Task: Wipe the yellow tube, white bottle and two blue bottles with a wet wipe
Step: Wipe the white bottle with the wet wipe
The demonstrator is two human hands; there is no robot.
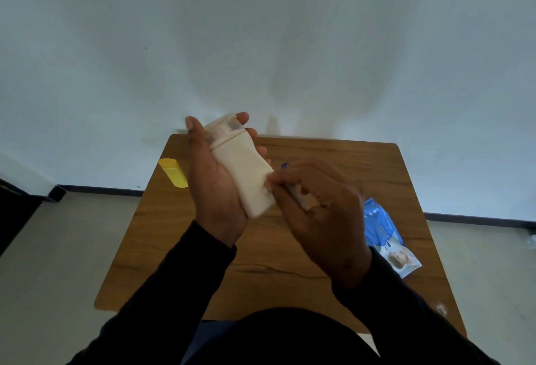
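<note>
Here the left hand [216,187] grips the white bottle [243,171] above the wooden table [333,158], thumb on one side and fingers curled round the other, cap end tilted away. The right hand [322,213] pinches a wet wipe [304,197] against the bottle's lower end. The yellow tube [173,173] lies at the table's left edge. A blue wipe pack [385,234] lies to the right. One blue cap [285,165] peeks out above the right hand's fingers.

blue plastic wet-wipe pack [387,238]: print present, too blurred to read
white plastic bottle [246,173]: no legible label
</note>
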